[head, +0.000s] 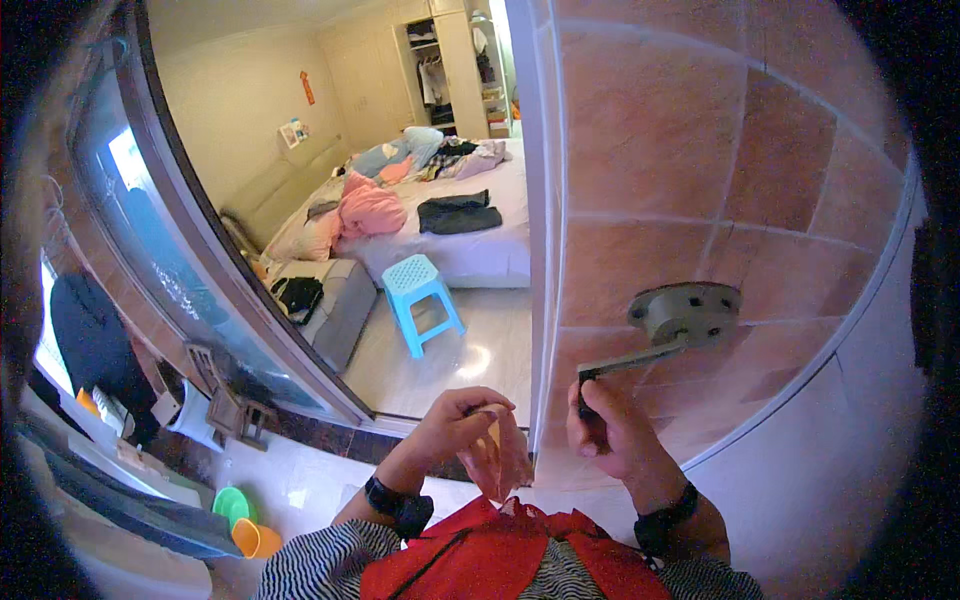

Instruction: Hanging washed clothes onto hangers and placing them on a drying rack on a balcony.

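A wall-mounted hand crank (679, 319), with a round metal base, is fixed to the brown wall tiles on the right. Its arm reaches down and left to a black grip (586, 401). My right hand (611, 431) is closed around that grip. Left of it, in front of my chest, my left hand (469, 424) holds a crumpled, thin translucent bag (499, 457), probably plastic, which hangs below the fingers. Part of the bag is hidden by the hand.
Past a doorway, a blue plastic stool (416, 289) stands before a bed (480, 259) with clothes and bedding. A glass door (180, 247) is at left. On the lower left floor are a green basin (235, 504), an orange bucket (256, 538) and small wooden chairs (229, 409).
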Available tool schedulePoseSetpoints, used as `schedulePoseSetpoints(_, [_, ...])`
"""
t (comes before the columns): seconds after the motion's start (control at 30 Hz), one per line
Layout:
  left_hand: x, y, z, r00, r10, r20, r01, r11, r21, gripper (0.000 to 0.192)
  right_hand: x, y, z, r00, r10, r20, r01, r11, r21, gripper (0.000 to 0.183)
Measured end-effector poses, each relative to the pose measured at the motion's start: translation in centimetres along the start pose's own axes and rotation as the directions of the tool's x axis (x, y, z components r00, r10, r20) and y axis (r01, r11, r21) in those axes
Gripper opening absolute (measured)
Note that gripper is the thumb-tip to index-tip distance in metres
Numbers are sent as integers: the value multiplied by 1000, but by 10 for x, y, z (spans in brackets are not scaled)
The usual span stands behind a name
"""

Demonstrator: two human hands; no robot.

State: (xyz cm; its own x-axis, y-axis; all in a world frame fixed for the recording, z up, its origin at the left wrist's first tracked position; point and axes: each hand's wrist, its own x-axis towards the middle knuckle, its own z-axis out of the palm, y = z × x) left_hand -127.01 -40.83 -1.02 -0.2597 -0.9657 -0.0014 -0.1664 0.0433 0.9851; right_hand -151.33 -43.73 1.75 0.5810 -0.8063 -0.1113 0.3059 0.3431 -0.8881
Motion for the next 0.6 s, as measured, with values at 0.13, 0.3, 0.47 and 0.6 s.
schedulePoseSetpoints(0.13, [-4, -6, -2, 998, 11, -64, -7, 998, 66, 19, 1, 9, -5, 994, -69, 82, 58, 990, 130, 47])
schedulePoseSetpoints(0.3, [-18, -19, -7, 988, -36, -148, 32, 999, -36, 18, 1, 25, -15, 957, -57, 286, -11, 973, 230, 64])
schedulePoseSetpoints(0.47, [-35, -36, -15, 969, -29, -246, 12, 997, -72, 22, 8, 44, -31, 892, -73, 445, 27, 994, 108, 58])
schedulePoseSetpoints(0.6, [-45, -48, -30, 946, 15, -323, 18, 995, 96, 20, 32, 64, -23, 898, 25, 439, -33, 999, 10, 32])
